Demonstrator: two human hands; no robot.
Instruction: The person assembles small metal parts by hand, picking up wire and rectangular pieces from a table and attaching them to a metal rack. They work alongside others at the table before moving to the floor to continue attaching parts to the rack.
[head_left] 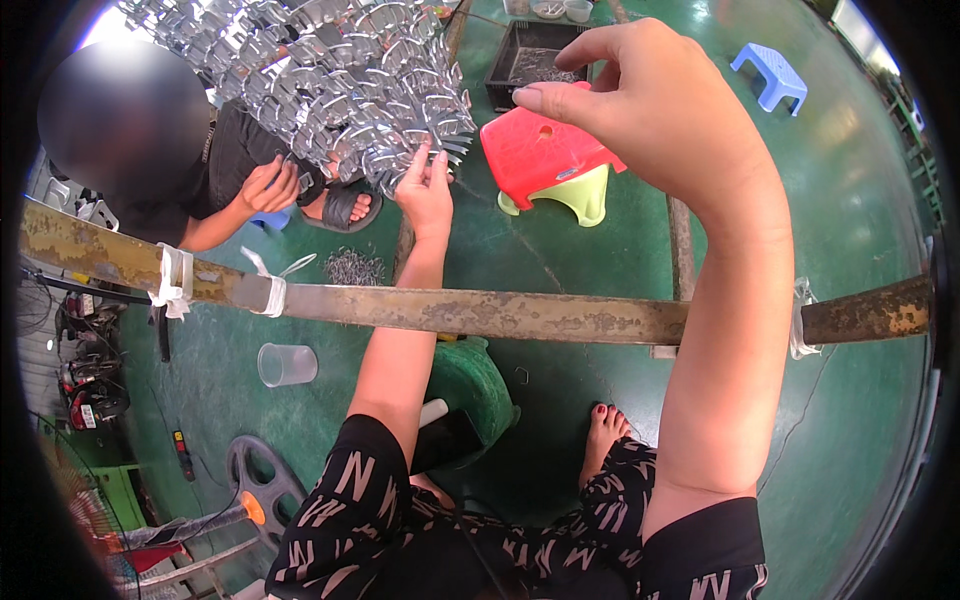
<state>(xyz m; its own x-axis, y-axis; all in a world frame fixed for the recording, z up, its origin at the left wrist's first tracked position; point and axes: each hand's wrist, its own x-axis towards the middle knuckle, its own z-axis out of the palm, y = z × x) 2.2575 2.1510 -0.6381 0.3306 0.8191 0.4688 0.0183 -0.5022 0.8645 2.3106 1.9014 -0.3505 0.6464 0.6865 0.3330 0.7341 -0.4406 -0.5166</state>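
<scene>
Toward 11 o'clock hang many metal pieces [330, 75], silvery and bent, overlapping in a dense mass. The left hand [427, 195] reaches up to their lower edge, pinching it between thumb and fingers, that forearm passing beneath the bar [480, 312]. The right hand [625, 90] is raised toward 1 o'clock, palm side turned inward, fingers curled loosely with a gap between their tips and the thumb; its forearm crosses over the bar. Just behind this hand, toward half past 12, the red stool [525, 165] sits on the lime stool [575, 197], and past them, close to 12, stands the black crate [515, 82] with small metal bits inside. The blue stool [770, 78] is well apart at 2 o'clock. At 10 o'clock sits a co-worker [180, 205], one hand [268, 188] near the metal pieces; whether it grips anything is too small to tell. A heap of thin wire pieces [352, 267] lies between 9 and 10 o'clock on the green floor [850, 180]. The bar runs from 9 to 3 o'clock, wrapped with white ties [173, 282]. A clear cup [287, 365] lies at 8, and a green tub [480, 385] stands at 6.
</scene>
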